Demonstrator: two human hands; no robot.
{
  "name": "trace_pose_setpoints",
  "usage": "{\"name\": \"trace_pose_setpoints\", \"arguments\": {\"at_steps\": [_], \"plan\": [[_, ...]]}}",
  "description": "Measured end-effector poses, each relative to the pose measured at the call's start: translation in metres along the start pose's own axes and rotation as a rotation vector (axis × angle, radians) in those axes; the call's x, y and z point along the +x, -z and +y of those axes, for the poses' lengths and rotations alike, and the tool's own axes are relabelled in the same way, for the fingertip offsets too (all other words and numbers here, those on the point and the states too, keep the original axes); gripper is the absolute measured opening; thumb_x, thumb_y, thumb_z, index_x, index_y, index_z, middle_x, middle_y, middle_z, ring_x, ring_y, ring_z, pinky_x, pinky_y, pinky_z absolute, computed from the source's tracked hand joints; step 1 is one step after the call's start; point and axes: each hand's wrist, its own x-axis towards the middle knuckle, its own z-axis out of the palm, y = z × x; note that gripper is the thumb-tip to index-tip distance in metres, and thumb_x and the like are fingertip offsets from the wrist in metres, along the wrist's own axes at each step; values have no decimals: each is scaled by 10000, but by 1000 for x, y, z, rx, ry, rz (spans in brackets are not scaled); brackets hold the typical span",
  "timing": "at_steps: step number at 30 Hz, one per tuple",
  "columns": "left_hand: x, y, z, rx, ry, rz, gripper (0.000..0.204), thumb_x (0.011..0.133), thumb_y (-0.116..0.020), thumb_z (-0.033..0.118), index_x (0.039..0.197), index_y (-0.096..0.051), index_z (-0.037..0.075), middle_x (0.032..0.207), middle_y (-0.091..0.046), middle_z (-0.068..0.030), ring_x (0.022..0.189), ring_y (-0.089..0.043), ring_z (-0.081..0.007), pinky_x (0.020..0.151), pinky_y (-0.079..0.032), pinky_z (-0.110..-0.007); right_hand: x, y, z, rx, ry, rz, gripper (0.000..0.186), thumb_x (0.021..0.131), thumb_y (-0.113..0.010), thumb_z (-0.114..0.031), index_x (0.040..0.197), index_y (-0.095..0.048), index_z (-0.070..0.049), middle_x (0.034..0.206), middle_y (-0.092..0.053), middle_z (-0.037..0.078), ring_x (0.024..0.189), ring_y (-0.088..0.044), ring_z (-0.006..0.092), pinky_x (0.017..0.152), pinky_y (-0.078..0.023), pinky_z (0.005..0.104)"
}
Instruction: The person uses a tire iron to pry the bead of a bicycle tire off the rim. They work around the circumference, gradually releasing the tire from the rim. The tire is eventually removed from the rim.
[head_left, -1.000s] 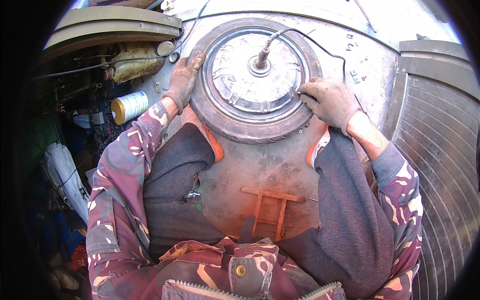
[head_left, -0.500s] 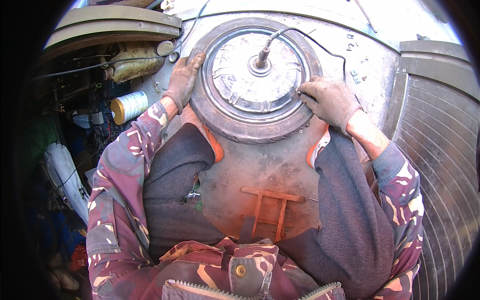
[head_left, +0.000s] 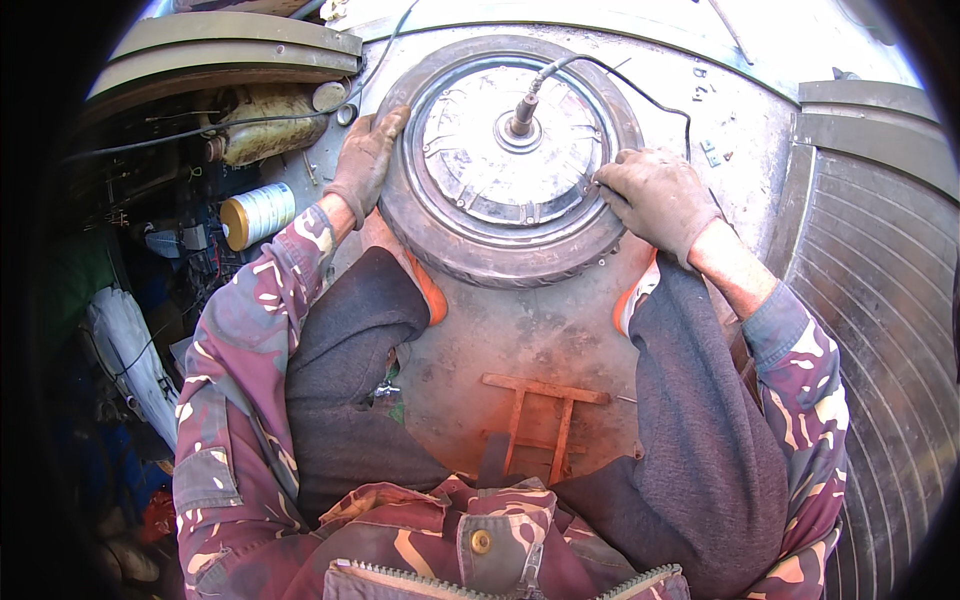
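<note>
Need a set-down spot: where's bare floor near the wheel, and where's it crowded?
Bare: floor between the wheel, both legs and the orange frame. Crowded: wheel's left, with the left hand and gold-ended container; wheel's right, with the right hand and black cable.

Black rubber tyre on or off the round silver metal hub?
On: the black rubber tyre surrounds the round silver metal hub wherever visible. Whether it's fully seated, cannot tell.

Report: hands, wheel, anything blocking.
Left hand on tyre, left side; right hand at its right. Wheel on its side, axle up. Black cable arches across its rim.
</note>
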Motion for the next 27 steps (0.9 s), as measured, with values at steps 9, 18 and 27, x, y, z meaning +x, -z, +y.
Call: {"name": "trace_pose_setpoints", "arguments": {"at_steps": [9,18,27], "plan": [[-1,0,4,-41,60,-1,985,974,-702,681,1427,-541,-178,1360,-645,-304,1227,-666,-307,1036,-543,-373,1,-1,-2,-35,13,-39,193,1018,-689,-270,1011,-747,-85,980,-745,125,996,-757,313,905,-593,465],[2,0,2,-73,86,-13,1085,939,-716,712,1471,-479,-203,1393,-621,-328,1262,-651,-325,1058,-535,-373,3,-2,-2,-3,-14,-30,209,1033,-668,-268,982,-744,-81,944,-755,141,978,-766,321,878,-602,477],[1,2,-1,-5,10,-24,1028,963,-700,691,1466,-501,-183,1390,-635,-298,1230,-657,-299,1048,-531,-372,14,15,-13,-1,-98,-234,228,1042,-645,-291,1055,-772,-101,1007,-786,147,1020,-783,321,880,-612,483]]}}
